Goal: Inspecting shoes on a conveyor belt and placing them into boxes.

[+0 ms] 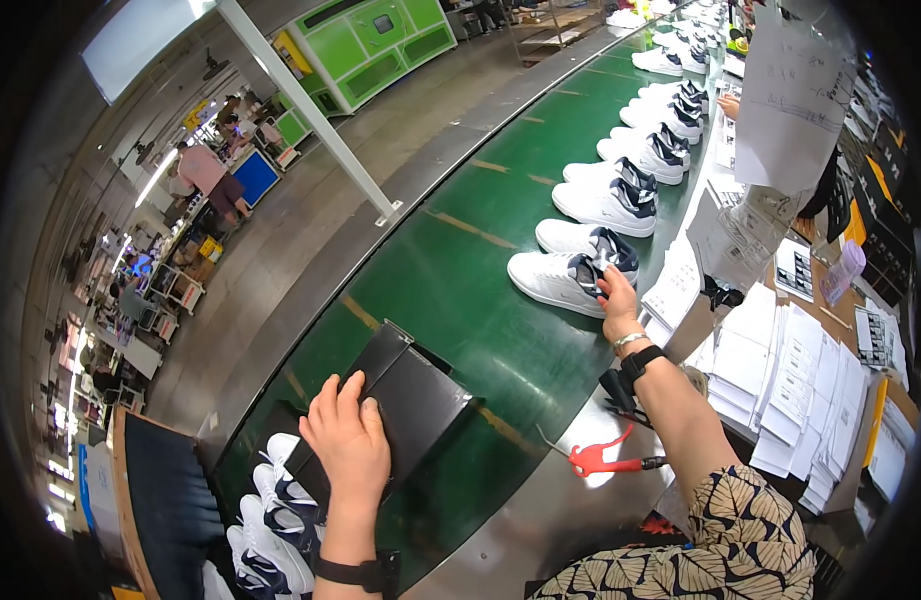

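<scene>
A white low-top sneaker [554, 278] with a dark navy lining lies on the green conveyor belt [421, 270], paired with another sneaker [561, 237] just behind it. My right hand [621, 306] is closed at its heel and collar, thumb and fingers pinched there. Nearer, at the left, a black shoebox [411, 400] sits on the belt. My left hand [349, 435] lies on its near left part with the fingers outstretched. More white sneakers [263, 535] are partly hidden beside my left forearm.
Several sneaker pairs [641, 155] line the belt's right side into the distance. A red air blow gun [596, 455] lies at the near edge. Paper stacks [781, 380] cover the right-hand table, and a hanging paper sheet [793, 110] stands above. A white post [311, 110] rises beyond the belt.
</scene>
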Tool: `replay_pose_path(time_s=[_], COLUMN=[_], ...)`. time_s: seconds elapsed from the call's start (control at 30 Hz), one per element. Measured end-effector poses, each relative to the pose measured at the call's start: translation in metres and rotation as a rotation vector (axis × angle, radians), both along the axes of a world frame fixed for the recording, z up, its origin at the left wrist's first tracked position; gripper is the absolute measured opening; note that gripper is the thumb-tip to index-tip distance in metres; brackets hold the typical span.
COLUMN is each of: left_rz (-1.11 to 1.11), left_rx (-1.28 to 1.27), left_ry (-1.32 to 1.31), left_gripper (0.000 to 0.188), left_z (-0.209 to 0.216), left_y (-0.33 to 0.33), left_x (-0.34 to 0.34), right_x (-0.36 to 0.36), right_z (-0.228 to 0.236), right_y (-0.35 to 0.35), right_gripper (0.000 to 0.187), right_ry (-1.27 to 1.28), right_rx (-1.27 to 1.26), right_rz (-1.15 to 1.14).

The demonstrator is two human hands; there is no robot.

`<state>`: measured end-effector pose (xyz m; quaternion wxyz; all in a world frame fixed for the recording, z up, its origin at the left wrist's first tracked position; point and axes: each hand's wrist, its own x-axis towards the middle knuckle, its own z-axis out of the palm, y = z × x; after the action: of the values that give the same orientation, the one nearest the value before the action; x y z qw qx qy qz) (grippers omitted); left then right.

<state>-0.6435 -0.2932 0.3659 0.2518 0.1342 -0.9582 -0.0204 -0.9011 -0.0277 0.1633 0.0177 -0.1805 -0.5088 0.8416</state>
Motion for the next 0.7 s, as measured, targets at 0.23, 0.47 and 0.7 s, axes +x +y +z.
replay_pose_path(time_s=[0.23,0.47,0.7], left_rz=[-0.197,-0.199,-0.234], left_rx=[0.068,0.641,0.663], left_ry=[0.122,0.17,0.201], left_gripper=[0.031,0.024,0.014], left_z=[0.002,-0.001,-0.011], left_y=[0.011,0.019,0.028], left_x=[0.017,0.033,0.045], right_x=[0.107,0.186,0.197], right_z=[0.118,0.148,0.178], right_y=[-0.068,-0.088,-0.078], right_gripper=[0.06,0.063,0.064], right_ry=[0.682,1.388,0.985], right_rx=[0.032,0.214,0.469], right_rz=[0.652,0.802,0.738])
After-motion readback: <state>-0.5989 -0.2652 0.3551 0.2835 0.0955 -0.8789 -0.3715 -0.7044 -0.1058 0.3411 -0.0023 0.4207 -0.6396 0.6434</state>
